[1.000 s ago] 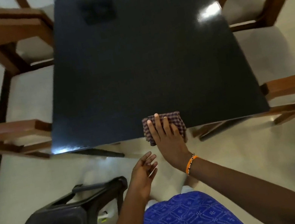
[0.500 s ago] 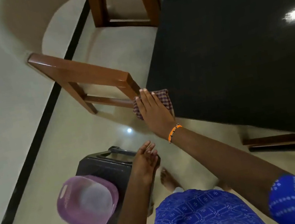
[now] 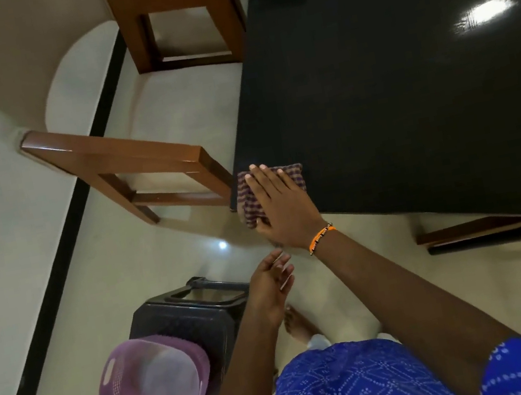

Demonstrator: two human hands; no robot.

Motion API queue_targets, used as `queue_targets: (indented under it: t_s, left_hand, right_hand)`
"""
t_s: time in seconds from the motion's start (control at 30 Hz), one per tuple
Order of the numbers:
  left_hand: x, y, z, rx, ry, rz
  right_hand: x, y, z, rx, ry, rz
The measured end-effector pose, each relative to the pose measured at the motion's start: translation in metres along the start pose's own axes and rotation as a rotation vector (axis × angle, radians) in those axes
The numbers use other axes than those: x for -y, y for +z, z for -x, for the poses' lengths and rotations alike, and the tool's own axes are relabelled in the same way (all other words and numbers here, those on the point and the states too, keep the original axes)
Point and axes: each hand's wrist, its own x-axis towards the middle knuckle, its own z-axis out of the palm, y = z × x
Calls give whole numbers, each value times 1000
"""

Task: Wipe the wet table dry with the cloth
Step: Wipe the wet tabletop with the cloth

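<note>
Cloth (image 3: 248, 196) under flat right fingers (image 3: 266, 179)

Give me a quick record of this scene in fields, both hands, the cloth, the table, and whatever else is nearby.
right hand: right hand flat, straight fingers pressing the cloth
cloth: folded purple checked cloth at the table's near left corner, partly hanging over the edge
table: glossy black rectangular table
left hand: left hand relaxed, holding nothing, off the table
nearby: brown wooden chair left of the corner; purple plastic basket on a black plastic stool
</note>
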Motion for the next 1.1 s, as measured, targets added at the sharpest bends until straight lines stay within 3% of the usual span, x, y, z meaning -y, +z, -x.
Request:
queue_targets:
  t_s: [0.27,0.47,0.73,0.93,1.0,1.1]
  left_hand:
    - [32,69,10,57,-11,-44]
    - [74,151,16,188,-37,-199]
    - [130,247,27,330,-48,-447]
    - [152,283,35,430,-35,-591]
    - [153,284,35,438,-35,-613]
    - [154,278,31,426,-43,-606]
  right_hand:
    - [-84,-5,79,-56,125,-24]
    - [-176,-16,180,-113,236,76]
    - [-293,-27,320,-147,534,108]
    - [-339,-22,370,-267,721,103]
    - [-350,-17,379,-341,793,-15]
    - [-359,-11,395,-540,1020,-502]
